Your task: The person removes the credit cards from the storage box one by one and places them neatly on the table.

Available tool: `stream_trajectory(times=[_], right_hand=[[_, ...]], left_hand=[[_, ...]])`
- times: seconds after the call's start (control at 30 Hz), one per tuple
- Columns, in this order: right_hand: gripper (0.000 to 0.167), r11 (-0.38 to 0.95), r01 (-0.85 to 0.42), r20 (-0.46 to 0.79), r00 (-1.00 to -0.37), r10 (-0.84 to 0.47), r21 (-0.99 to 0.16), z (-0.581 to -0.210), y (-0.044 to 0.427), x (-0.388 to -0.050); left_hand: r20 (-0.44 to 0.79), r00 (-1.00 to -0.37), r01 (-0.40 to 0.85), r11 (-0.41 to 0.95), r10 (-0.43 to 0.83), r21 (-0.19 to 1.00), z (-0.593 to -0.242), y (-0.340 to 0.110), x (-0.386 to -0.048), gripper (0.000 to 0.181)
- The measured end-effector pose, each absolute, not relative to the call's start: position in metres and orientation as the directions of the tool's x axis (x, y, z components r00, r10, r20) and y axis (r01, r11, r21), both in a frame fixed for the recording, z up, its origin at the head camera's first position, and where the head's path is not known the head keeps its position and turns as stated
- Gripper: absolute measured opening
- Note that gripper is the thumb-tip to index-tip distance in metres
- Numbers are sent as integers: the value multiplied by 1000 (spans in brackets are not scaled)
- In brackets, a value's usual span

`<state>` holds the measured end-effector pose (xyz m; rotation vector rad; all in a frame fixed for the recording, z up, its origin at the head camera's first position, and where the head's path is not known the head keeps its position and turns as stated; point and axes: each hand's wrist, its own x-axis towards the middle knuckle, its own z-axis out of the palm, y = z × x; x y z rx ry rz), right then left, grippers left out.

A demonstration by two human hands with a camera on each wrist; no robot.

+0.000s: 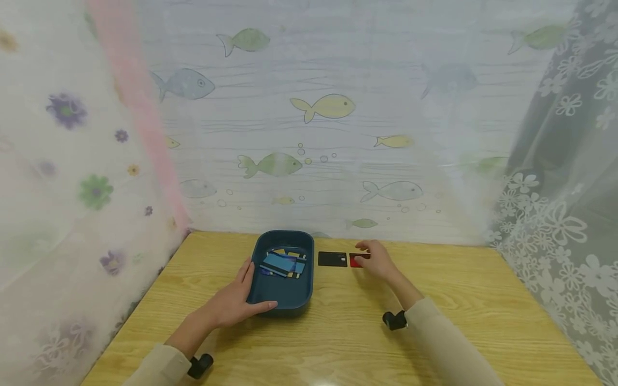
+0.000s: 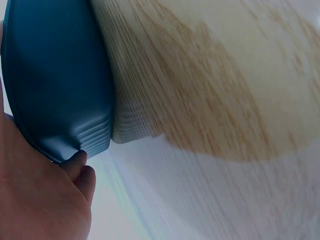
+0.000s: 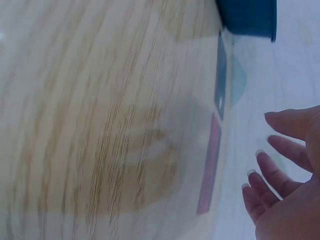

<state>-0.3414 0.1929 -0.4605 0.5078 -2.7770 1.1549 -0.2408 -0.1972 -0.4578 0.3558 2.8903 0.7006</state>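
Observation:
A dark blue rectangular tub [image 1: 309, 292] stands on the table, with several bank-style cards [image 1: 280, 264] loosely piled inside. My left hand [image 1: 232, 301] holds the tub's near left corner, fingers along the left side and thumb over the near rim. In the left wrist view, the thumb [image 2: 82, 170] touches the tub. To the tub's right, a black card [image 1: 332, 259] lies flat beside a red and black card [image 1: 354, 261]. Over that second card hovers my right hand [image 1: 379, 261], partly covering it. The right wrist view shows its fingers spread, slightly bent and holding nothing.
A wood-grain table [image 1: 347, 343] reaches back to a fish-print curtain [image 1: 328, 177]. Flowered sheets hang at both sides. A small black camera is strapped to each wrist, above cream sleeves [image 1: 449, 340].

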Motion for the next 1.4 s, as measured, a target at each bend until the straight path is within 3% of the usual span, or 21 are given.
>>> stream_trajectory(times=[0.8, 1.4], right_hand=[[44, 530, -401, 211, -900, -382, -747, -436, 130, -301], [40, 448, -532, 230, -789, -569, -718, -423, 81, -294]], left_hand=[[-74, -961, 198, 852, 265, 485, -458, -198, -242, 130], [-80, -959, 198, 843, 273, 500, -458, -199, -242, 125]])
